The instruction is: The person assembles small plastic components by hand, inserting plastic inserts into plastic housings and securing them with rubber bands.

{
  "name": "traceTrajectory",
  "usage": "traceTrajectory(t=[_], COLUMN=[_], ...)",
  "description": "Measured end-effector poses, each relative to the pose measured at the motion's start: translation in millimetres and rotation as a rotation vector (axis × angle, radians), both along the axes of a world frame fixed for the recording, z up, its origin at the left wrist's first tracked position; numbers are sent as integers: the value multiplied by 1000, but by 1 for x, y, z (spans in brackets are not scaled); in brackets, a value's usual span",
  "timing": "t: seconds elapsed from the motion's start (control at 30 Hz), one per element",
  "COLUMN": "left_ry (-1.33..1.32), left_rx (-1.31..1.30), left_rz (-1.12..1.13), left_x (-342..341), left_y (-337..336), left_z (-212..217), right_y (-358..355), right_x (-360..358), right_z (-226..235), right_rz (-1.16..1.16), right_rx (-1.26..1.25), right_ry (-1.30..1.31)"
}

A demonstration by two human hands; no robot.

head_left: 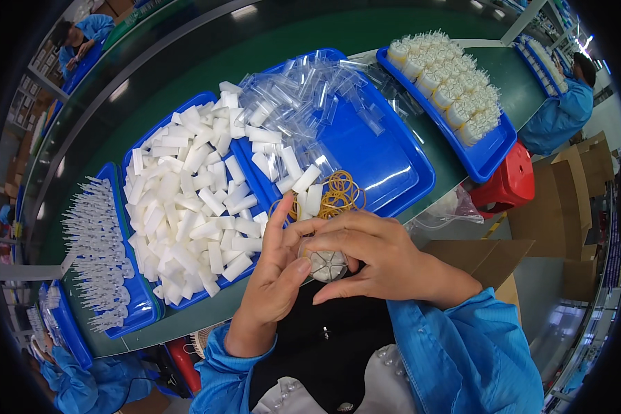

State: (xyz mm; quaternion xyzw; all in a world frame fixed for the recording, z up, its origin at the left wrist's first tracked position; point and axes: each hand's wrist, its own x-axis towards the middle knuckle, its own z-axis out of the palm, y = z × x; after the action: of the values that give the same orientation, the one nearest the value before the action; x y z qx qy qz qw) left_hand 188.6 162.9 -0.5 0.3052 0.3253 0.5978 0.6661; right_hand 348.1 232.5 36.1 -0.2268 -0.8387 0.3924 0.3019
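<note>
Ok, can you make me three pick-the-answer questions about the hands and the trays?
1. Where do the rubber bands lie?
A. in the blue tray just past the hands
B. on the red stool
C. on the cardboard box

2. What colour are the rubber bands?
A. green
B. yellow-orange
C. black

3. What are the left hand and right hand doing?
A. resting flat
B. together holding a small round bundle of white pieces
C. lifting a tray

Answers: 1 A, they sit at that tray's near corner. 2 B, the loops look yellow-orange. 3 B, fingers of both hands wrap the bundle.

Glossy blue plastic tray (386, 165), matt white tubes (186, 200) — clear crinkly sleeves (310, 86)
</note>
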Motion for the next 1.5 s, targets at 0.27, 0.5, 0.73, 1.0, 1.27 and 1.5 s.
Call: traceTrajectory(t=[0.27,0.5,0.73,1.0,1.27,1.5], left_ry=[-126,-105,-71,90,216,305], left_rx=[-38,64,57,161,132,127], left_rz=[-19,-111,-62,-44,195,407], left_x=[13,21,34,3,-29,-57], left_y=[3,6,2,-37,-72,-101], left_z=[5,1,1,7,-4,4], right_y=[7,4,14,135,236,250], right_x=[-6,4,38,185,289,277], right_z=[-14,-29,-15,0,-47,-61], right_rz=[165,120,109,-974,-1260,-1211], right_rx=[25,70,-80,8,-67,-191], right_ry=[83,115,252,823,584,229])
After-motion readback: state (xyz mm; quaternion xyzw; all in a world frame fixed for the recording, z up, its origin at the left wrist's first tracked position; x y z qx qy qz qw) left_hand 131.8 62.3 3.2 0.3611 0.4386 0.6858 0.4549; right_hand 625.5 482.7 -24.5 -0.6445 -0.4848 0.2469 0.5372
